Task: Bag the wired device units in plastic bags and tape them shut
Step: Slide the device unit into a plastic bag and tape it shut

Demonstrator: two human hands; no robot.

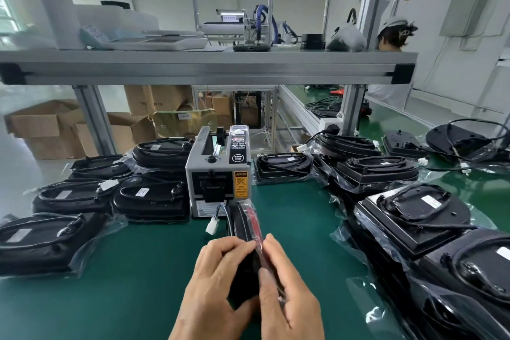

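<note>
Nearest: both hands low at centre, closed on one job. Left hand (218,279) has its fingers curled round the near end of a black unit (239,222), which stands on edge on the green desk (132,298). Right hand (287,292) pinches the plastic bag (256,219) between thumb and fingers, flat to the unit's right face; the bag's red strip runs along that face.

Step, as I read it: bagging. How far the bag covers the unit I cannot tell. The unit's lead hangs off to the left, with its white connector (212,228) loose above the desk.

Just beyond: tape dispenser (218,174), its mouth facing the hands. No cut strip visible there.

Next move likely calls for tucking in the lead, folding the bag mouth over, then freeing one hand to reach for tape — with the other keeping the fold closed.

Either side: bagged units left (149,199) and right (414,218), stacked. Far right — bare units (463,141) with loose cables, probably waiting their turn.
</note>
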